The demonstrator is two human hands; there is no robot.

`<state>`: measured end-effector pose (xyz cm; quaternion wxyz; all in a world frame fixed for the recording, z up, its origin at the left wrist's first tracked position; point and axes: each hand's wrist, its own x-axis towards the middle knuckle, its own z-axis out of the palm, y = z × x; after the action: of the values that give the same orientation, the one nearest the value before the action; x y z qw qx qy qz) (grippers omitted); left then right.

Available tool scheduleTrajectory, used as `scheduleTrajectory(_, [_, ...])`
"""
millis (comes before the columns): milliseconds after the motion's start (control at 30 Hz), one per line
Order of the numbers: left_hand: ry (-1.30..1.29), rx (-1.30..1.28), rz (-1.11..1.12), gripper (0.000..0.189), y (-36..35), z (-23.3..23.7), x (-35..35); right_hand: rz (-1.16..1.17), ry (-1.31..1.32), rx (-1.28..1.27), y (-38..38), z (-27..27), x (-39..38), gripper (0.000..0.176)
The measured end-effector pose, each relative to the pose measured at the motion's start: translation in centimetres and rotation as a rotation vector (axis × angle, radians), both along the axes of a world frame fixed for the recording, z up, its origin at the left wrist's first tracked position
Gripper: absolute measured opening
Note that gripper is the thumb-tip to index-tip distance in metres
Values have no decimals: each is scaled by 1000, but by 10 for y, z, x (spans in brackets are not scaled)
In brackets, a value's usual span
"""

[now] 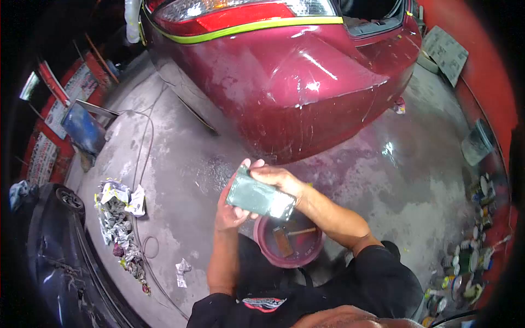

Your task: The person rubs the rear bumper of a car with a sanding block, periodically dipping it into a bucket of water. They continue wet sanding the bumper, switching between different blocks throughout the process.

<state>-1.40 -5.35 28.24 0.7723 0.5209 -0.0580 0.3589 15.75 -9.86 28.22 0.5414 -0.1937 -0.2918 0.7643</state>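
Left hand [232, 210]: palm up, fingers curled under the lower left end of the pad, thumb tip showing at its top corner. Closed on it, not wide.
Right hand [278, 177]: comes in from the right, fingers wrapped over the pad's top edge, narrow grip. Both hands hold the same thing.
Pad [261, 198]: flat grey-green block, wet-looking sheen, tilted w/ left end higher. It's in front of my chest, above the basin and just short of the car's bumper. Can't tell if it's sponge or paper-wrapped.
Basin [262, 247]: round, dark red, on the floor btwn my knees, right under my hands. Partly hidden by the right forearm.
Tool in basin [283, 241]: brownish block w/ a thin handle lying across; too blurry to say what kind.
Bumper [306, 82]: red car's rear, dull scuffed patches, close ahead of the pad, not touching.
Tape [246, 30]: yellow-green strip along the edge under the tail light [219, 10].
Floor [410, 180]: grey concrete, stained, wet shine at right.
Paper heap [117, 218]: crumpled scraps, well off to my left.
Cans [465, 262]: cluster of tins along the right wall.
Dark car [54, 257]: black body part at far left.
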Motion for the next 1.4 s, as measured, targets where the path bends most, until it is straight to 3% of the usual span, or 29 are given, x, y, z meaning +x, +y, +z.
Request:
scheduleTrajectory(100, [18, 82, 62, 92, 0, -1, 20, 139, 80, 89, 1, -7, 19, 41])
scheduleTrajectory(167, [-20, 192, 127, 86, 0, 0, 35, 296, -69, 159, 5, -8, 38, 44])
scheduleTrajectory(200, [-2, 327, 230, 85, -3, 1, 40, 74, -308, 159, 4, -15, 37, 52])
scheduleTrajectory(233, [17, 463, 340, 84, -11, 6, 45, 105, -302, 184, 6, -16, 45, 52])
scheduleTrajectory(300, [5, 355, 361, 86, -36, 20, 51, -53, -726, 514, 8, -20, 73, 53])
scheduleTrajectory(367, [-77, 324, 596, 86, -49, 47, 61, 40, -1084, 580, 35, -51, 100, 51])
scheduleTrajectory(433, [389, 914, 1237, 77, -41, 94, 76, -51, -1468, 605, 54, -112, 107, 46])
scheduleTrajectory(500, [582, 1359, 1514, 63, -26, 131, 108, 21, -1589, 767, 72, -206, 104, 53])
scheduleTrajectory(533, [591, 1371, 1532, 63, -11, 141, 122, 76, -1483, 804, 66, -222, 99, 52])
scheduleTrajectory(567, [564, 1575, 1513, 57, 8, 146, 135, 127, -1376, 833, 61, -237, 92, 52])
scheduleTrajectory(600, [533, 1777, 1476, 51, 21, 150, 145, 175, -1440, 868, 66, -256, 81, 53])
scheduleTrajectory(667, [599, 1796, 1451, 46, 34, 154, 162, 226, -1503, 899, 61, -287, 62, 55])
scheduleTrajectory(700, [651, 1809, 1425, 41, 39, 155, 170, 99, -1494, 805, 55, -299, 55, 61])
scheduleTrajectory(733, [516, 1804, 1383, 46, 45, 153, 171, -26, -1473, 707, 51, -303, 49, 67])
scheduleTrajectory(833, [652, 1896, 1389, 48, 36, 143, 141, -2, -1508, 648, 46, -300, 48, 56])
scheduleTrajectory(900, [671, 1923, 1368, 49, 40, 134, 111, 65, -1559, 593, 37, -270, 52, 56])
scheduleTrajectory(1000, [609, 2027, 1305, 48, 55, 156, 137, 127, -1629, 524, 34, -257, 54, 56])
scheduleTrajectory(1100, [510, 2157, 1204, 38, 66, 202, 201, 136, -1657, 517, 31, -259, 56, 56])
scheduleTrajectory(1133, [509, 2183, 1205, 44, 71, 203, 204, 128, -1651, 530, 35, -258, 55, 56])
scheduleTrajectory(1233, [502, 2192, 1349, 36, 64, 190, 186, 70, -1574, 548, 43, -288, 42, 56])
scheduleTrajectory(1333, [527, 2114, 1342, 47, 63, 170, 131, 65, -1608, 584, 43, -294, 49, 55])
scheduleTrajectory(1400, [468, 2117, 1310, 48, 72, 177, 148, 50, -1617, 608, 47, -298, 49, 54])
